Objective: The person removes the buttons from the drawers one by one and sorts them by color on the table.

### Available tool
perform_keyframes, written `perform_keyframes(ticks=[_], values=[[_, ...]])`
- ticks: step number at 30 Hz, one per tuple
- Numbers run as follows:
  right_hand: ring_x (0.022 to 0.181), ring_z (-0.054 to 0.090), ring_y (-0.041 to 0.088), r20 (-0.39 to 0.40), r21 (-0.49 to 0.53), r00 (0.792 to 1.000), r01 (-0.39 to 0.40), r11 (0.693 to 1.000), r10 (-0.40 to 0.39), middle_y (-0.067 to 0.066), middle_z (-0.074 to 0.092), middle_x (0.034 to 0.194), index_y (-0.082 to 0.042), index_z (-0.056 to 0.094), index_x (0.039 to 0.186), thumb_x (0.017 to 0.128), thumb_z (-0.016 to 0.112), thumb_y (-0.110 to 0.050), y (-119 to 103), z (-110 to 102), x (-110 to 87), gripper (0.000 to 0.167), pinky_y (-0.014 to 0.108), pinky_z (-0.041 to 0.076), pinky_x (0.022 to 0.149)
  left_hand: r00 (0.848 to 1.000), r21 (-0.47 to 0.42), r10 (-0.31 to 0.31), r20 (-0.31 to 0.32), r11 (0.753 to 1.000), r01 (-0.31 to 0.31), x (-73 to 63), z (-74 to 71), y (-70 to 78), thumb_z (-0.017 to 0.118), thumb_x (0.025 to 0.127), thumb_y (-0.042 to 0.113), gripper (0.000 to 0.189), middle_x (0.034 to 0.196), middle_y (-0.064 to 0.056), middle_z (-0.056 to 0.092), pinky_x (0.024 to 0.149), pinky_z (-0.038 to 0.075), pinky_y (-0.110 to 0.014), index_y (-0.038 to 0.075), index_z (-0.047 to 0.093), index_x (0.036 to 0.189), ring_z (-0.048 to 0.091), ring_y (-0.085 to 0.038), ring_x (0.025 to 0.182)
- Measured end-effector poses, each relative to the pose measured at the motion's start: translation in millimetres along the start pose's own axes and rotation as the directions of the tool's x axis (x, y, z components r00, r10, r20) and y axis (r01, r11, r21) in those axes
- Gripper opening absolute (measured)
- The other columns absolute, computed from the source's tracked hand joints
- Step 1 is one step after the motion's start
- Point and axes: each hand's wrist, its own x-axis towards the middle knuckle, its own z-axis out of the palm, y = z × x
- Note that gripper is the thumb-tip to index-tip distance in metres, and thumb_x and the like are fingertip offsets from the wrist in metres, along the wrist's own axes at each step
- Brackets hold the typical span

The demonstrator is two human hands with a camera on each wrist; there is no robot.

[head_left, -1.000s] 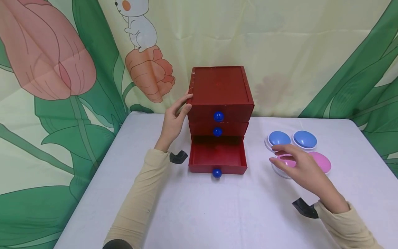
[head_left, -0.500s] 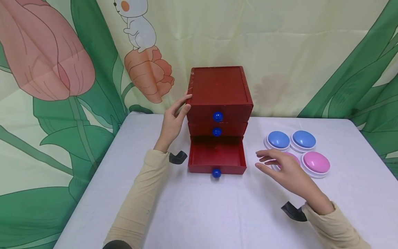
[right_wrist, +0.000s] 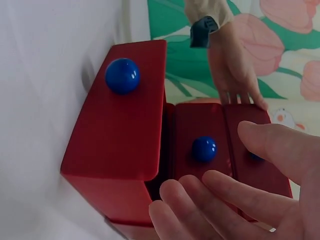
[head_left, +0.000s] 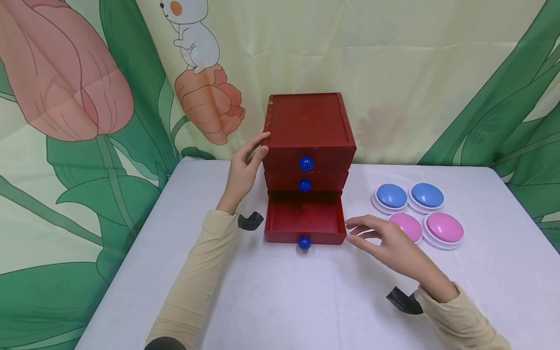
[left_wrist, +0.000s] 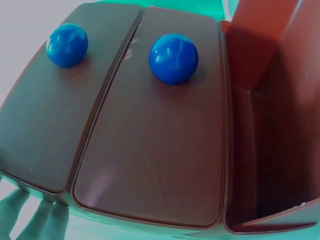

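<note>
A dark red drawer cabinet [head_left: 306, 121] stands at the back of the table. Its bottom drawer [head_left: 305, 238] is pulled out; the upper two are closed, and each front bears a round blue knob [left_wrist: 173, 59]. My left hand [head_left: 242, 172] rests against the cabinet's left side with extended fingers, some hidden behind it. My right hand [head_left: 393, 245] hovers just right of the pulled-out drawer, holding nothing, its fingers slightly bent. In the right wrist view, the fingers [right_wrist: 220, 200] of this hand appear before the cabinet. Whether the fingertips touch the drawer, I cannot tell.
Right of the cabinet, two blue domed push-buttons [head_left: 392, 196] with white bases sit behind two pink ones [head_left: 445, 228]. The right forearm passes in front of them. A white cloth [head_left: 271, 301] covers the table, and a printed curtain [head_left: 393, 73] hangs behind.
My right hand has moved left from above the pink push-buttons to beside the bottom drawer. The left hand, the cabinet and the drawer have stayed in place.
</note>
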Motion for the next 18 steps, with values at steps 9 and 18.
perform_keyframes(ticks=[9, 18], values=[[0.1, 0.068, 0.015, 0.057, 0.026, 0.998, 0.009, 1.0, -0.01, 0.006, 0.07, 0.119, -0.008, 0.066, 0.126, 0.093, 0.071, -0.024, -2, 5, 1.4, 0.038, 0.02, 0.055, 0.086, 1.0, 0.014, -0.009, -0.003, 1.0, 0.009, 0.2, 0.4, 0.2, 0.055, 0.102, 0.015, 0.041, 0.156, -0.006, 0.042, 0.112, 0.041, -0.04, 0.006, 0.053, 0.143, 0.04, -0.017, 0.144], [0.101, 0.068, 0.013, 0.135, 0.058, 0.991, 0.004, 0.998, -0.011, 0.004, 0.072, 0.114, -0.008, 0.065, 0.127, 0.094, 0.069, -0.026, 0, 16, 4.2, 0.038, 0.019, 0.054, 0.086, 1.0, 0.006, 0.002, 0.0, 1.0, -0.002, 0.0, 0.1, 0.3, 0.054, 0.102, 0.014, 0.041, 0.156, -0.007, 0.042, 0.112, 0.041, -0.04, 0.005, 0.053, 0.142, 0.04, -0.018, 0.144]])
